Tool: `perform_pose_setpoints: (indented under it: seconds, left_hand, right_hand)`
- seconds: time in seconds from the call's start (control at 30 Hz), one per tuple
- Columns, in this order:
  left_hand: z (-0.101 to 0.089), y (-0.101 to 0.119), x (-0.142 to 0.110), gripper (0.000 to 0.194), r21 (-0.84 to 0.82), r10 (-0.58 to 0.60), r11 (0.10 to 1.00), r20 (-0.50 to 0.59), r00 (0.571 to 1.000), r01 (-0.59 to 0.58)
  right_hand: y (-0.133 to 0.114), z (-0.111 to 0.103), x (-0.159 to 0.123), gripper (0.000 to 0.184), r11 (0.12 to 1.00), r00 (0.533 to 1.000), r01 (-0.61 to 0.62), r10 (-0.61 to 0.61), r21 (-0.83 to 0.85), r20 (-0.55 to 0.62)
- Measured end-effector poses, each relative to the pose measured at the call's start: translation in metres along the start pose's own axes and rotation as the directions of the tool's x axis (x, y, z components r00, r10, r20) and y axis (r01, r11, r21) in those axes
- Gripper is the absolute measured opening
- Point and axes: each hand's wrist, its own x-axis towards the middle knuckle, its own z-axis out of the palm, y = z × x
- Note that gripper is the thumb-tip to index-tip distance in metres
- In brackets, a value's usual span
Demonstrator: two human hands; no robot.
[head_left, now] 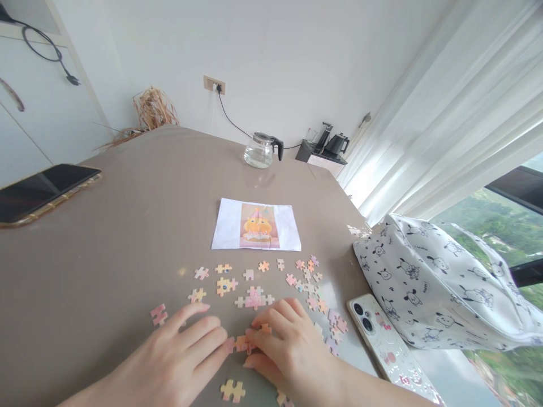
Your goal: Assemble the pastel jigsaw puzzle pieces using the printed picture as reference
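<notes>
My left hand lies palm down with its fingers stretched out, one fingertip at the pink end of a short joined strip of orange jigsaw pieces. The strip's right part is partly hidden under my right hand, whose thumb and fingers close around a puzzle piece there. Just above sits a joined pink and white cluster. A pink piece lies left of my left hand, and a pale yellow joined bit lies below, between my wrists.
Loose jigsaw pieces are scattered at the right. A paper with a printed cake picture lies farther back. Around the table are a glass pot, a dark phone, a decorated phone and a white patterned bag.
</notes>
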Motion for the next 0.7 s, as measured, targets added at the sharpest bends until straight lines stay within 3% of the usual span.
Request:
perform_pose_setpoints:
  seconds: [0.2, 0.47, 0.7]
  left_hand:
    - [-0.004, 0.003, 0.009, 0.052, -0.024, -0.021, 1.000, -0.031, 0.999, 0.021]
    - [0.004, 0.005, 0.005, 0.058, -0.209, -0.143, 0.967, 0.015, 0.990, 0.143]
    - [0.000, 0.003, 0.007, 0.071, -0.139, -0.148, 0.979, 0.001, 0.989, 0.146]
  right_hand:
    - [0.003, -0.010, -0.008, 0.011, 1.000, 1.000, 0.017, -0.017, -0.013, 0.009]
    - [0.001, 0.001, -0.017, 0.014, 0.992, 0.995, 0.093, -0.096, -0.087, -0.026]
    - [0.002, -0.008, -0.016, 0.012, 0.996, 0.998, 0.060, -0.062, -0.062, -0.030]
